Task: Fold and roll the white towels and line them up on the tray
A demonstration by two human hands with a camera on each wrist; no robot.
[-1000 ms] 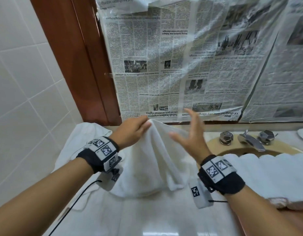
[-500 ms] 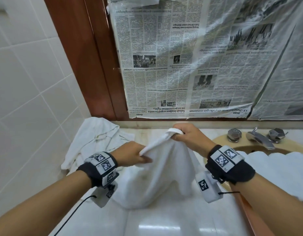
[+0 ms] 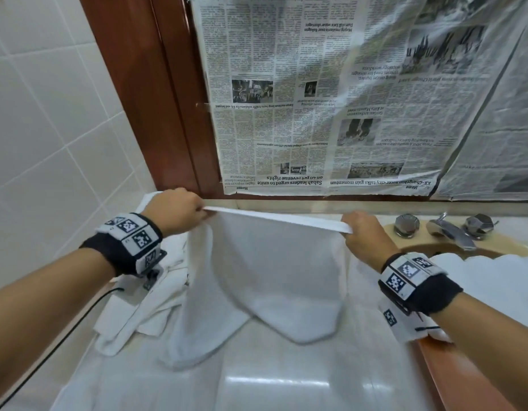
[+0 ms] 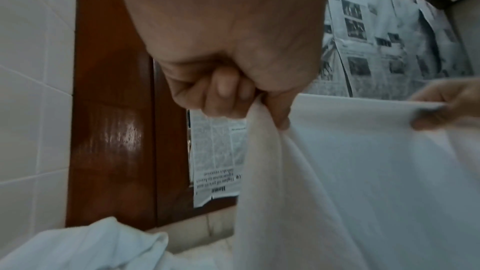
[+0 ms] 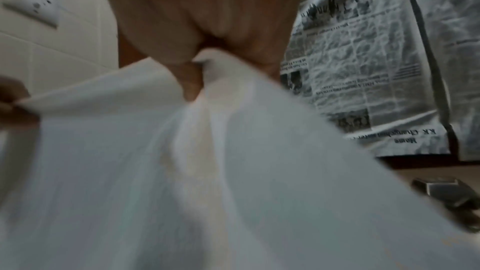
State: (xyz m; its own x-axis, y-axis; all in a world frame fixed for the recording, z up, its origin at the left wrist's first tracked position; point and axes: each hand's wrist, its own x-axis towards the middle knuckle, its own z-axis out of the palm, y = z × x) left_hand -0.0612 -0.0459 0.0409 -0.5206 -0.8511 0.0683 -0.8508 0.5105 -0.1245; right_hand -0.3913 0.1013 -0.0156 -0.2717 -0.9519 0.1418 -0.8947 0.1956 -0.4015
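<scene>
A white towel (image 3: 274,271) hangs stretched between both hands above the counter, its top edge taut and its lower corners drooping onto the white surface. My left hand (image 3: 194,210) pinches the towel's left top corner (image 4: 262,108), fingers curled. My right hand (image 3: 353,229) grips the right top corner (image 5: 207,61). A loose heap of more white towels (image 3: 138,310) lies under my left wrist. Rolled white towels (image 3: 493,280) sit in a row at the right on a brown tray (image 3: 464,378).
A sink with chrome taps (image 3: 446,229) lies behind the rolled towels. Newspaper (image 3: 330,99) covers the mirror above the counter (image 3: 271,381). A wooden frame (image 3: 144,99) and tiled wall (image 3: 34,129) stand on the left. A wall socket (image 5: 31,1) shows in the right wrist view.
My right hand took hold of the towel's edge, then both hands moved apart. The bunched towel is now spread wide with its top edge pulled straight.
</scene>
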